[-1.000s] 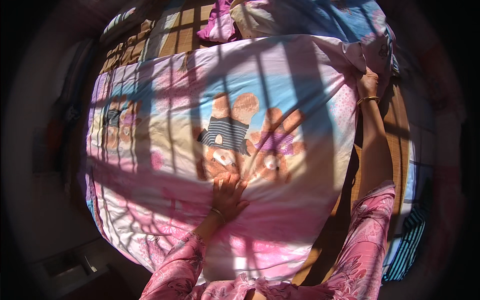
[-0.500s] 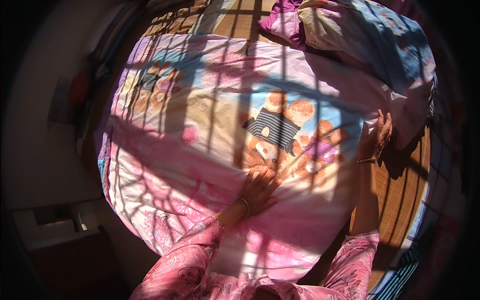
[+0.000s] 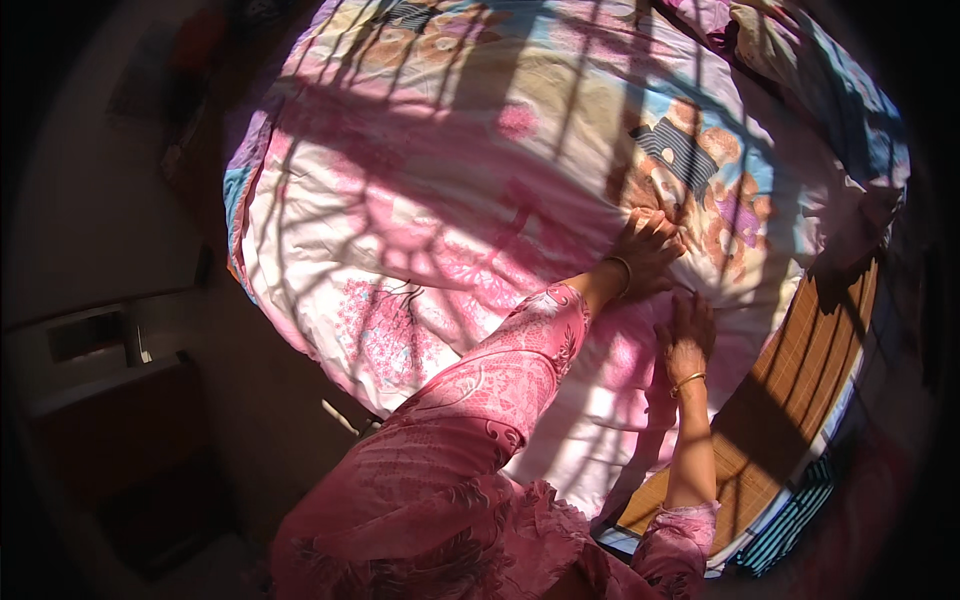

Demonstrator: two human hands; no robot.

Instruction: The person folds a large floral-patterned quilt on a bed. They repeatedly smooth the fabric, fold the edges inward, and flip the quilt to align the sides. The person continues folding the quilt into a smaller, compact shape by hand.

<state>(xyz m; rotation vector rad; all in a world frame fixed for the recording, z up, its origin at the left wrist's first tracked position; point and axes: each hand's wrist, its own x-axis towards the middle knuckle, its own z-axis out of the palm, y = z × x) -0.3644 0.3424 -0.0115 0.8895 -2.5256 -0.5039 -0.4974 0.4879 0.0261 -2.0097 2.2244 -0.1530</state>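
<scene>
quilt (image 3: 460,185) is sprawling mostly leftward of left hand (image 3: 643,255) (gripping? can't tell); right hand (image 3: 688,335) is lying flat on it, nearer the right edge of the mat (image 3: 775,415); long axis unclear

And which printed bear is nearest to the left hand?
The striped-top bear whose head meets the left hand. Its purple-topped neighbour lies farther right; the other pair of bears, farther up and left.

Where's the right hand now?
In the head view, right of centre: the right hand is over the pink part of the bear-print bedding, just below and slightly right of the left hand.
</scene>
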